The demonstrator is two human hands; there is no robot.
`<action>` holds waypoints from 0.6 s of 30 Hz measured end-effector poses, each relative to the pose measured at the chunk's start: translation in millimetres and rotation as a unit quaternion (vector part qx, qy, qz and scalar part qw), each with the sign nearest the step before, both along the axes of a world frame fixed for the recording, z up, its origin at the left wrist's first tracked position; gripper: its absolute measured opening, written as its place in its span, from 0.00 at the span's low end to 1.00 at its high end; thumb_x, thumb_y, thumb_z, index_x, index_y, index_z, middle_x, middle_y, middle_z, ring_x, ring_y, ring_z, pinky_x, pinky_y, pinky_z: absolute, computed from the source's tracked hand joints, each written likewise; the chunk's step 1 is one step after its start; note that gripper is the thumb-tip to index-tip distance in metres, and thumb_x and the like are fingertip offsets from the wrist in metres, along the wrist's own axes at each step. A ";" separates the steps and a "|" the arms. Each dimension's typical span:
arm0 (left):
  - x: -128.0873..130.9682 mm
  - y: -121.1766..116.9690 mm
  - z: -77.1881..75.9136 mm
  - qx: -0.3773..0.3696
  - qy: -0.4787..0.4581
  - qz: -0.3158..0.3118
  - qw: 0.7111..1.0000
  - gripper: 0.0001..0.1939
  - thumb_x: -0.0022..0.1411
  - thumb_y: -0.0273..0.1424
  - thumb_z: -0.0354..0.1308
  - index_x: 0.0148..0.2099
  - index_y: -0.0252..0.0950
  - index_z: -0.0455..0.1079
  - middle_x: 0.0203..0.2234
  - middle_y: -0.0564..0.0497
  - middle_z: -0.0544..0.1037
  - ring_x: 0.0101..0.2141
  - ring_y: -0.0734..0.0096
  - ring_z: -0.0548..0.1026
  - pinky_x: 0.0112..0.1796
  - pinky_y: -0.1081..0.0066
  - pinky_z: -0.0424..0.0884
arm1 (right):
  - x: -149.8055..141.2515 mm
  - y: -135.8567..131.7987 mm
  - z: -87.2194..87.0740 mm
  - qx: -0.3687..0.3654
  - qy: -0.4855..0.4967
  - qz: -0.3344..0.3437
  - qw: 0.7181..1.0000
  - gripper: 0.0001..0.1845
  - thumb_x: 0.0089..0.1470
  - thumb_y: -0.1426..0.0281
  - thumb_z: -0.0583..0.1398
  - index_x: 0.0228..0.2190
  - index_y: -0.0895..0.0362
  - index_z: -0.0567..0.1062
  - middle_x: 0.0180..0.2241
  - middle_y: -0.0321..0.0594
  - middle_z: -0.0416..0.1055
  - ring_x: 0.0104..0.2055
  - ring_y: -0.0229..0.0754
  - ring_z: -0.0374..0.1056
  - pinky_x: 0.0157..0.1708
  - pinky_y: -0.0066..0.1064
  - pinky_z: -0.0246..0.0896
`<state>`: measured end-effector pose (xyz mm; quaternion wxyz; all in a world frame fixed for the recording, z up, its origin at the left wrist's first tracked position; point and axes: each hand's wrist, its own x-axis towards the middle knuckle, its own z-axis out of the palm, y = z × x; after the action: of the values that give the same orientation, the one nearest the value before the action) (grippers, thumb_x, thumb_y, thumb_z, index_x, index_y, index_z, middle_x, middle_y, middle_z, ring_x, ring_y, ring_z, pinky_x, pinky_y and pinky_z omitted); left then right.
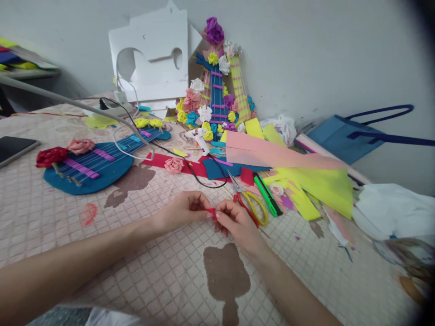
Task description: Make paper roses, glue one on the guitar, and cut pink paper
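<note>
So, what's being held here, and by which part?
A small red piece, pinched at opposite sides by left hand and right hand; much is hidden.

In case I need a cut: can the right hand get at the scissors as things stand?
Probably yes: the scissors lie close beside the right hand, apparently with nothing on top, though it would likely need to release the small red piece first.

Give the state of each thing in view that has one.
Left hand: grip closed on red piece
Right hand: grip closed on same piece
Scissors: lying, blades look nearly shut
Green cutter: lying, no blade visible
Glue gun: on or off unclear
Phone: face up, screen dark
Black plug: looks inserted in power strip
Blue guitar: lying, strings up
Rear guitars: upright
Blue bag: tilted
</note>
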<state>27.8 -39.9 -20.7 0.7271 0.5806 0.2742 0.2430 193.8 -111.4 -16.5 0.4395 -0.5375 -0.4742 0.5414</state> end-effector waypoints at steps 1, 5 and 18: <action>0.2 0.2 -0.5 -0.001 -0.004 -0.001 1.000 0.13 0.49 0.32 0.66 0.33 0.31 0.67 0.27 0.53 0.76 0.30 0.75 0.74 0.33 0.72 0.68 | -0.2 -0.1 0.2 -0.003 0.000 0.002 1.000 0.08 0.51 0.65 0.59 0.26 0.56 0.68 0.18 0.30 0.64 0.19 0.31 0.60 0.17 0.22 0.52; 0.5 1.2 -2.9 -0.004 -0.011 -0.007 1.000 0.16 0.47 0.32 0.68 0.35 0.32 0.66 0.27 0.53 0.76 0.30 0.75 0.75 0.33 0.72 0.69 | -0.9 -0.1 0.0 -0.011 0.007 0.014 1.000 0.10 0.51 0.62 0.60 0.26 0.56 0.68 0.18 0.30 0.65 0.19 0.31 0.59 0.17 0.22 0.51; 0.8 0.9 -3.1 0.020 -0.001 0.000 1.000 0.17 0.46 0.32 0.68 0.34 0.32 0.65 0.26 0.53 0.75 0.28 0.75 0.74 0.32 0.72 0.68 | -0.7 -0.4 0.8 0.004 -0.014 0.021 1.000 0.14 0.52 0.59 0.60 0.26 0.56 0.69 0.19 0.30 0.65 0.19 0.31 0.59 0.17 0.23 0.53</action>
<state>28.6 -39.0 -23.9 0.7158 0.5944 0.2691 0.2490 193.1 -111.7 -15.7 0.4235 -0.5332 -0.4940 0.5406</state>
